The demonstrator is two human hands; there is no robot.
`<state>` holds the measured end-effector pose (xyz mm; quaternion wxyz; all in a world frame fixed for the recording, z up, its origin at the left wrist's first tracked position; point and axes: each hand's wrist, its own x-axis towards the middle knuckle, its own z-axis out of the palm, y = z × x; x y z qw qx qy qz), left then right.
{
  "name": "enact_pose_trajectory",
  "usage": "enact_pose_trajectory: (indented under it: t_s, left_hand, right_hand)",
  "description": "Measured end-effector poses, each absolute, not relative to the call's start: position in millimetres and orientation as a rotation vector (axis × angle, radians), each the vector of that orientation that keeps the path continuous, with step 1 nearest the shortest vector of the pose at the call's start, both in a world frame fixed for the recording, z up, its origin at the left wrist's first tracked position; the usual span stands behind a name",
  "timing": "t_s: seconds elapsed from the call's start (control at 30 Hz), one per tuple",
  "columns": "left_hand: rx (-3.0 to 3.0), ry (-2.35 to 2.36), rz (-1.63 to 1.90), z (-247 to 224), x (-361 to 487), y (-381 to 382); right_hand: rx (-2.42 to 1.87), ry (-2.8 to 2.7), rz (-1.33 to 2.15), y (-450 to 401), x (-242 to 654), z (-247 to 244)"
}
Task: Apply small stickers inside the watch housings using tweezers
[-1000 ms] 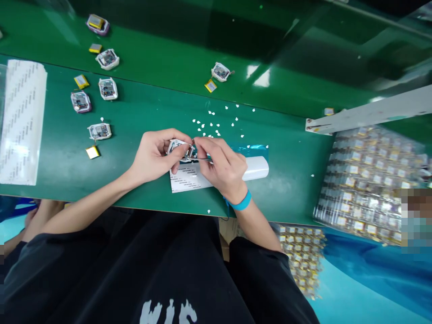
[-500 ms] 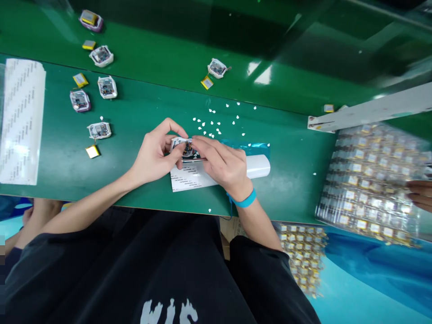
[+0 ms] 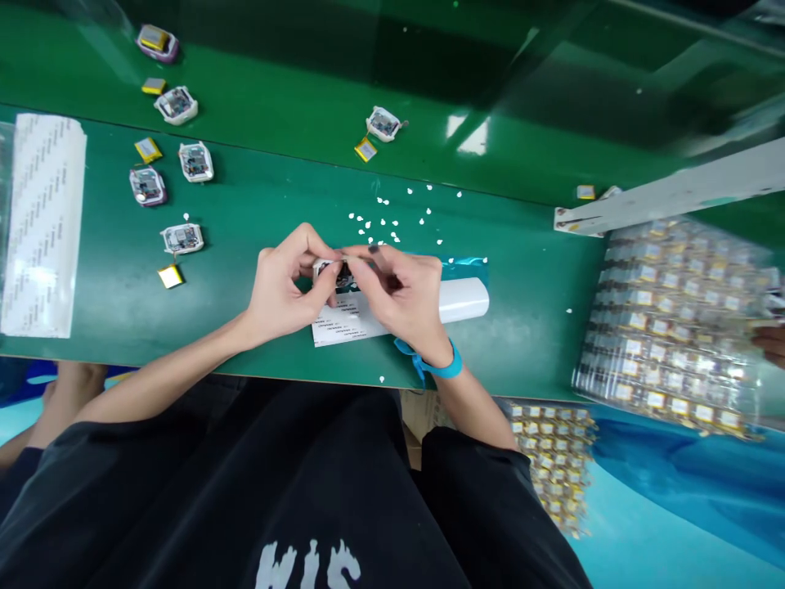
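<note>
In my left hand (image 3: 285,282), closed by thumb and fingers, is a small white watch case (image 3: 320,268) with a dark circuit board inside. My right hand (image 3: 408,290) meets it from the right, thumb and forefinger pinched at the case's edge; the fingertips hide much of it. A slim dark piece (image 3: 376,254), too blurred to name, shows among the right fingers. Beneath both hands lies a printed white backing sheet (image 3: 343,327), its right part curled into a roll (image 3: 466,299). Small white round stickers (image 3: 383,222) are scattered just beyond the hands.
Several open watch cases (image 3: 196,162) with yellow-edged batteries (image 3: 170,276) lie to the left, another case (image 3: 383,123) at the back. A long printed sheet (image 3: 42,229) is at far left. Stacked clear trays (image 3: 662,319) stand right, beside a white bar (image 3: 675,190) and another person's hand (image 3: 769,343).
My right hand has turned, its thumb now pinching towards the case, and the dark piece has come up among its fingers. My left hand keeps its hold on the case.
</note>
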<state>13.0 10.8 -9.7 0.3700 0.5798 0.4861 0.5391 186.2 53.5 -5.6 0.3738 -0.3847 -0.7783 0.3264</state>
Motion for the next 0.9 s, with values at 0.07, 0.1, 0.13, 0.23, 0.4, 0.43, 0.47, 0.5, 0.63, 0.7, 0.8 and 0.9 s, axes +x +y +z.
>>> enact_pose_trajectory:
  t_s: [0.07,0.1,0.13,0.23,0.4,0.43,0.47,0.5,0.63,0.7,0.8,0.9]
  left_hand:
    - [1.491,1.227,1.343,-6,13,10]
    - [1.488,1.213,1.326,-4,13,10]
    - [1.483,1.201,1.31,-2,12,10]
    - [1.481,1.195,1.232,3,8,14]
    - [1.544,1.134,0.895,19,-11,25]
    - [1.618,1.087,0.805,23,-15,26]
    - [1.707,1.032,0.714,25,-19,27]
    - [1.795,0.973,0.632,27,-21,27]
    - [2.005,0.851,0.38,20,-21,24]
    - [2.089,0.887,0.286,13,-18,23]
    - [2.168,0.927,0.186,7,-15,22]
    - [2.175,0.928,0.142,7,-15,22]
  right_hand:
    - [-1.033,-1.838,1.102,56,183,-4]
    - [-1.034,-1.777,1.221,57,181,-4]
    - [-1.024,-1.722,1.32,58,180,-4]
    - [-1.007,-1.649,1.417,62,178,-6]
    - [-1.098,-1.869,1.014,64,191,9]
    - [-1.097,-1.902,0.934,62,195,14]
    - [-1.094,-1.926,0.863,59,201,18]
    - [-1.096,-1.941,0.792,55,207,21]
    - [-1.173,-1.96,0.748,34,231,12]
    - [-1.21,-1.896,0.883,22,242,0]
    - [-1.268,-1.762,1.027,6,254,-16]
    - [-1.334,-1.668,1.004,-4,258,-21]
